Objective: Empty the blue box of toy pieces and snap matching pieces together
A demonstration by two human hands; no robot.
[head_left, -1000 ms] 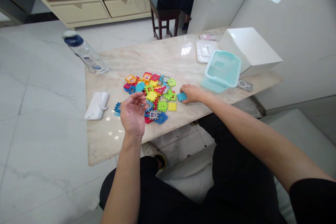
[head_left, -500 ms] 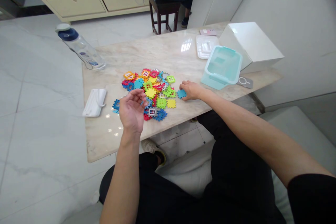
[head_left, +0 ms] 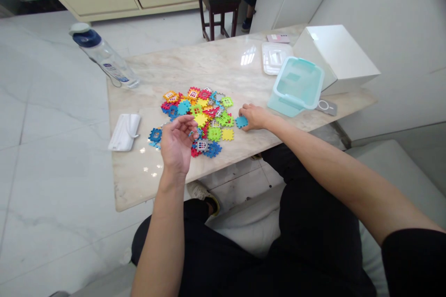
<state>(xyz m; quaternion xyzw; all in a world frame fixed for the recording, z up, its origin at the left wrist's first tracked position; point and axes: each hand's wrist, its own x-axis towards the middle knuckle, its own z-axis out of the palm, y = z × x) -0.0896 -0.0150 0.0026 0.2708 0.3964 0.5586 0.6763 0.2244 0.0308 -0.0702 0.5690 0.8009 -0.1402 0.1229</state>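
Note:
A heap of colourful toothed plastic tiles (head_left: 200,113) lies in the middle of a marble table (head_left: 195,69). My left hand (head_left: 177,144) hovers over the heap's near left edge, palm up, fingers curled loosely with nothing seen in them. A dark blue tile (head_left: 155,135) lies just left of it. My right hand (head_left: 254,117) rests on the table at the heap's right side, fingers closed on a light blue tile (head_left: 241,122).
A teal plastic box (head_left: 296,86) leans against a white box (head_left: 336,58) at the right, with a white lid (head_left: 275,57) behind. A water bottle (head_left: 104,58) lies at the far left, a white pouch (head_left: 124,131) near the left edge. Someone sits on a stool (head_left: 218,7) beyond.
The camera tilted down slightly, so the scene shifted upward. My left hand's fingers curled a little; my right hand stayed on the light blue tile.

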